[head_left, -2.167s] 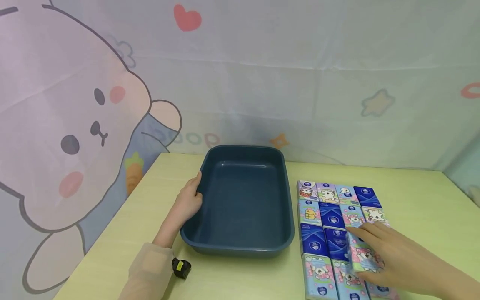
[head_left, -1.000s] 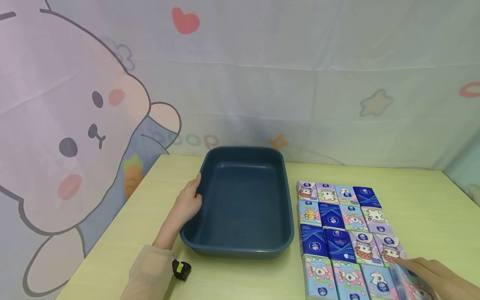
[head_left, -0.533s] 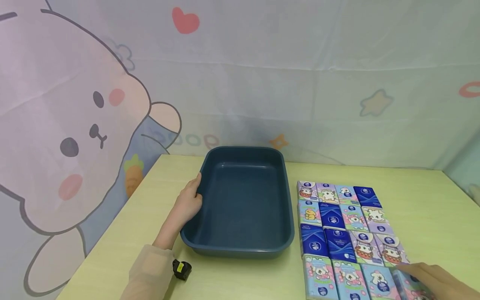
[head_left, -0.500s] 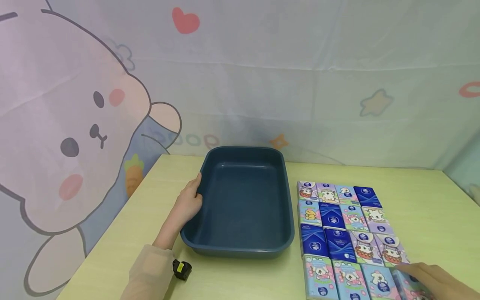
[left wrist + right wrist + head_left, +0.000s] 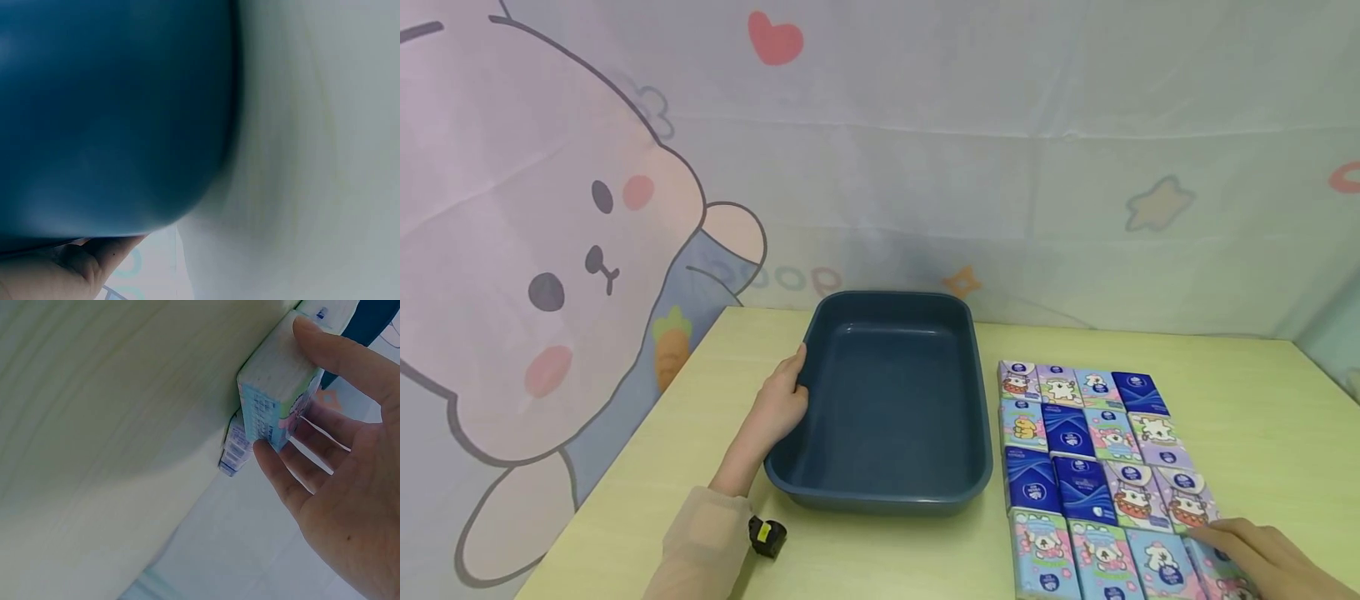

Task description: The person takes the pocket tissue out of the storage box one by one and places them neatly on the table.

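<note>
My left hand (image 5: 778,402) grips the left rim of a deep dark-blue plastic bin (image 5: 887,400), thumb at the inner side. Up close in the left wrist view, the bin's outer wall (image 5: 112,119) hides most of that hand (image 5: 69,272). At the front right corner of a block of small tissue packs (image 5: 1078,492), my right hand (image 5: 1262,554) holds one light-blue and pink tissue pack (image 5: 1213,571). The right wrist view has this pack (image 5: 265,381) between thumb and fingers, down beside its neighbours. Cartoon prints and plain dark blue mix among the packs, laid flat in rows.
A small black object with a yellow patch (image 5: 766,536) lies by my left sleeve, close to the bin's near left corner. The pale yellow-green table (image 5: 1240,400) ends at a cartoon-printed cloth backdrop (image 5: 910,167).
My right hand has carried the tissue pack from above the block to its front right corner and lowered it there. Left hand and bin stay in place.
</note>
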Demonstrator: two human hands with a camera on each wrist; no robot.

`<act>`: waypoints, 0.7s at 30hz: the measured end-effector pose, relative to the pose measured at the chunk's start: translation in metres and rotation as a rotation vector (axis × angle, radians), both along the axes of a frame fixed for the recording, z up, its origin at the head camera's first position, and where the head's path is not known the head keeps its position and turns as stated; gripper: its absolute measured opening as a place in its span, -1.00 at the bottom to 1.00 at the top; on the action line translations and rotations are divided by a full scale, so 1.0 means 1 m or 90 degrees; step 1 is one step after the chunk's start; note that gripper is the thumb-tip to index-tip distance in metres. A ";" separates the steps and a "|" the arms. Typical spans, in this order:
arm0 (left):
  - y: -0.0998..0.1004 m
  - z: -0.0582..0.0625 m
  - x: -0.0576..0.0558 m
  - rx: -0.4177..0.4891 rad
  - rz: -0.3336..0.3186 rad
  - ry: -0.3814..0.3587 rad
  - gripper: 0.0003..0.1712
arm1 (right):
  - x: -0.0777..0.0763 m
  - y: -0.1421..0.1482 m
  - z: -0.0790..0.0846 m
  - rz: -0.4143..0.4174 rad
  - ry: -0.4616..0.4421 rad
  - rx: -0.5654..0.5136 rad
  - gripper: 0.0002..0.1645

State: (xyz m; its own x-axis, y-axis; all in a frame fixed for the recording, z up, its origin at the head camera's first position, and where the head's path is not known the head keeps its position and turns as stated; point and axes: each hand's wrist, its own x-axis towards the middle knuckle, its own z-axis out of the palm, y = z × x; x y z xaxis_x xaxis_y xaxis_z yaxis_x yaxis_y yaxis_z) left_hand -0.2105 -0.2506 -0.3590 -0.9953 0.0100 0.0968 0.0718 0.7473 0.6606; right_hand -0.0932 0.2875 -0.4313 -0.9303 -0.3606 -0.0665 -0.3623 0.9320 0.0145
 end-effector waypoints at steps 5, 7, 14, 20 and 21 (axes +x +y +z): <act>0.000 0.001 0.000 0.001 0.001 0.004 -0.30 | 0.002 0.000 -0.007 -0.013 0.034 -0.022 0.04; 0.000 0.001 0.000 0.001 0.001 0.003 -0.29 | 0.003 -0.001 -0.009 -0.021 0.036 -0.033 0.05; -0.001 0.000 -0.001 -0.001 0.002 0.000 -0.30 | 0.007 -0.004 -0.013 -0.035 0.059 -0.069 0.05; -0.001 0.000 -0.002 0.011 0.000 -0.017 -0.27 | 0.009 -0.007 -0.006 -0.053 0.054 -0.044 0.12; -0.001 0.000 -0.003 0.016 -0.001 -0.024 -0.26 | 0.009 -0.008 -0.004 -0.054 0.054 -0.038 0.13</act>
